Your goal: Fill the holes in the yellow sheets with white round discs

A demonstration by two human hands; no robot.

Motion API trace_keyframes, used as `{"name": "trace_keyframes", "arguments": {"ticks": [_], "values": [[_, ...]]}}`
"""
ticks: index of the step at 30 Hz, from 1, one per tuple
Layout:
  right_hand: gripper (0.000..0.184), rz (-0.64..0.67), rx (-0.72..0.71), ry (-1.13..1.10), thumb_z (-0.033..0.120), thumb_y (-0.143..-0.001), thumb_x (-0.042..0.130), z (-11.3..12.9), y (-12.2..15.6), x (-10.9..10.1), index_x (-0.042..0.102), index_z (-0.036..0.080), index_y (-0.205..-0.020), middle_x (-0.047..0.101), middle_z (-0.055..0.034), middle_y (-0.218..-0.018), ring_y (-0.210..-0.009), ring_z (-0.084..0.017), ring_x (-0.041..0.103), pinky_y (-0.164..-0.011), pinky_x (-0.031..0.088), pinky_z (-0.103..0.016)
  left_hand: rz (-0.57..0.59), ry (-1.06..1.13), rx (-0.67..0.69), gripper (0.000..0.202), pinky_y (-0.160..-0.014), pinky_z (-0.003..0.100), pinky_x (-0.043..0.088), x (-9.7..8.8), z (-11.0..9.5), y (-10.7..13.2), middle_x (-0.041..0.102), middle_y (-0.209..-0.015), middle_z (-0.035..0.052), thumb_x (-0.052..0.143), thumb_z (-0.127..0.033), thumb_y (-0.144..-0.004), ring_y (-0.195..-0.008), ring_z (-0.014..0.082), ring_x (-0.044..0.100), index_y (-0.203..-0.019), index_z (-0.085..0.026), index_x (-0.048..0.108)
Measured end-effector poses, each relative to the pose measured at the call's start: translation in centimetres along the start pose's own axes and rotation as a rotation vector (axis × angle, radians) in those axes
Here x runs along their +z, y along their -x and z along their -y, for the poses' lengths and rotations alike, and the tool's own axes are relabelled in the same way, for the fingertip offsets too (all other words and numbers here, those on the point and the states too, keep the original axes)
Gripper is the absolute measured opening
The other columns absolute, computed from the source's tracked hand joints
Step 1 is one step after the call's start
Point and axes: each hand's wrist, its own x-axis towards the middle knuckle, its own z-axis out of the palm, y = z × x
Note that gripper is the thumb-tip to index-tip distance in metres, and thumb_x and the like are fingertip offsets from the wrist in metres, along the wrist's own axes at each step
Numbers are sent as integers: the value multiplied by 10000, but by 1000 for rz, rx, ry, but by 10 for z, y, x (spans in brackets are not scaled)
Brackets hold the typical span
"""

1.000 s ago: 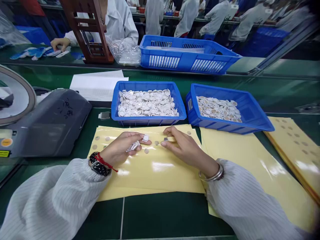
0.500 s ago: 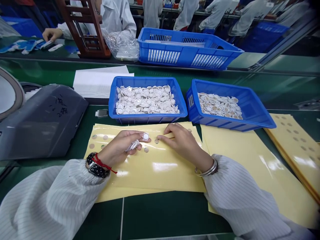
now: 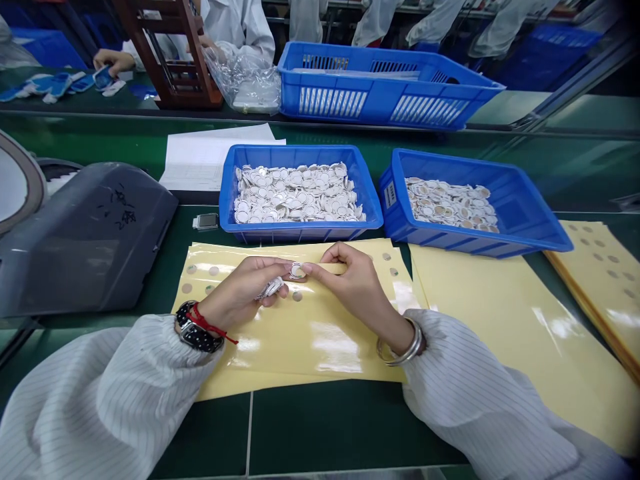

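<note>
My left hand (image 3: 249,283) is closed round a bunch of small white ring-shaped pieces (image 3: 271,287). One more white round piece (image 3: 296,270) is pinched between its thumb and forefinger, facing up. My right hand (image 3: 351,275) is closed, its thumb and forefinger at that piece with a small round sticker, mostly hidden by the fingertips. A pale yellow stick-like thing (image 3: 336,269) shows between the right fingers; its kind is unclear. Under both hands lies a glossy yellow sheet (image 3: 300,347) with several round stickers, one grey sticker (image 3: 297,296) just below the fingers.
A blue bin (image 3: 300,231) full of white pieces stands behind my hands, another blue bin (image 3: 480,245) to its right. More yellow sheets (image 3: 500,320) lie at right, a grey machine cover (image 3: 85,247) at left. Beyond are a blue basket (image 3: 390,100) and a co-worker's hand (image 3: 114,61).
My right hand has moved left from the yellow sheet to the white piece in my left hand. The sticker by its fingertips has left the sheet. The view has shifted slightly.
</note>
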Motion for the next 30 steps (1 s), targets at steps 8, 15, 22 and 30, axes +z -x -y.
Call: {"name": "trace_keyframes", "arguments": {"ticks": [8,15,22,30], "values": [[325,-46,-14,94,438,-689,659,1,-1,6,472,180,-624,501,32,-583,-565,-114,459,-533,329,-250,9,-5,16,162,-346,137,239,0,1,2,603,-706,62,576,-227,-797,-472,47,481,-832,-102,673],[316,-50,-5,98,435,-687,657,1,0,6,480,182,-620,506,31,-581,-569,-118,466,-537,334,-253,16,2,22,156,-347,139,233,0,1,1,582,-669,49,577,-221,-794,-461,46,468,-834,-106,675],[297,-47,-10,111,411,-691,657,2,1,6,476,187,-621,507,27,-584,-565,-123,467,-538,340,-260,11,8,40,157,-352,158,228,-1,3,1,610,-697,69,607,-230,-766,-474,60,487,-834,-114,687],[300,-67,-43,177,426,-707,647,1,3,10,472,192,-642,520,19,-601,-588,-136,482,-550,351,-265,24,4,46,187,-362,158,236,-3,4,0,627,-716,72,626,-257,-756,-493,62,501,-859,-115,690]]}}
